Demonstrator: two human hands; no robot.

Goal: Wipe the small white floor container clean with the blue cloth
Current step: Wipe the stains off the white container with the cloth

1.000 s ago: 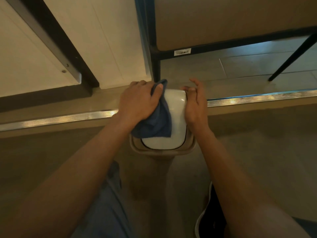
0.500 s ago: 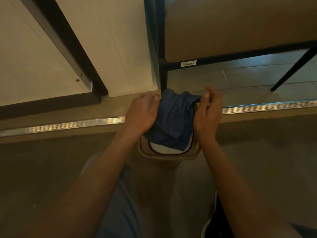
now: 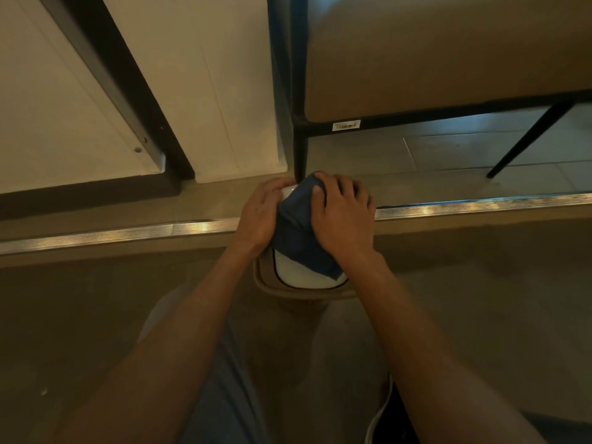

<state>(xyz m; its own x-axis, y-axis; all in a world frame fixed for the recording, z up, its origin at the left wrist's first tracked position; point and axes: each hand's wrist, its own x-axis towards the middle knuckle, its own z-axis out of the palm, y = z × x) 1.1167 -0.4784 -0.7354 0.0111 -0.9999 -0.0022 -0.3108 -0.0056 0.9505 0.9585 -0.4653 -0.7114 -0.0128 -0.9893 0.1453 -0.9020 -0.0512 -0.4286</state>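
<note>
Container point(image 3: 304, 277), small and white-topped with a beige outer rim, stands on the floor point(image 3: 480, 315) directly in front of the person, just on the near side of a metal threshold strip point(image 3: 128, 233). Blue cloth point(image 3: 298, 232) is draped over the top and far portion of the container; the near part of the white lid remains uncovered.

Right hand point(image 3: 342, 216) rests on top of the cloth, palm down, with the fingers spread and bent over the far edge, pressing the fabric against the container. Left hand point(image 3: 261, 213) lies against the left side of the container, fingers curved around its far upper corner and touching the edge of the cloth. Whether the left fingertips pinch the cloth cannot be determined.

Beyond the strip, a black furniture leg point(image 3: 299, 155) stands just behind the container, supporting a tan panel point(image 3: 432, 52) with a small barcode label point(image 3: 346, 125) on its frame. White door panel point(image 3: 208, 84) is at upper left. Shoe point(image 3: 394, 418) appears at the lower edge.
</note>
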